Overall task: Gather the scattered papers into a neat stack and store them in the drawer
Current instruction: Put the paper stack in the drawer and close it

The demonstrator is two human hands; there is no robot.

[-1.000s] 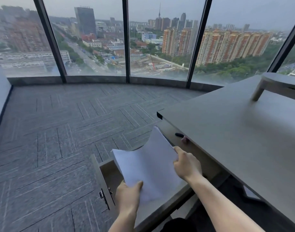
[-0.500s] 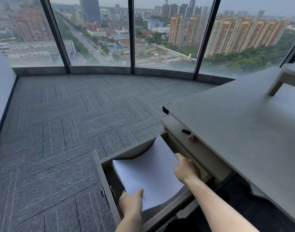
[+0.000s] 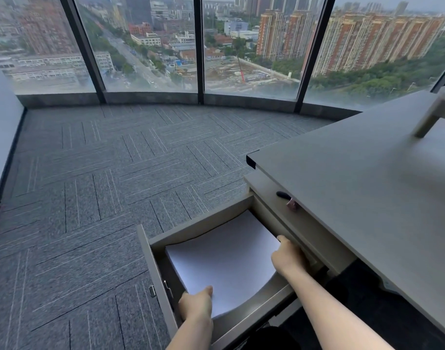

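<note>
A high room with big windows, a grey carpet and a grey counter [image 3: 355,198].
The papers [image 3: 224,258] lie in the open drawer [image 3: 153,271] under the counter. They look light and bendy, so the edges are the best place to hold them. The left hand [image 3: 197,305] pinches the near edge. The right hand [image 3: 287,256] curls round the right edge.
</note>
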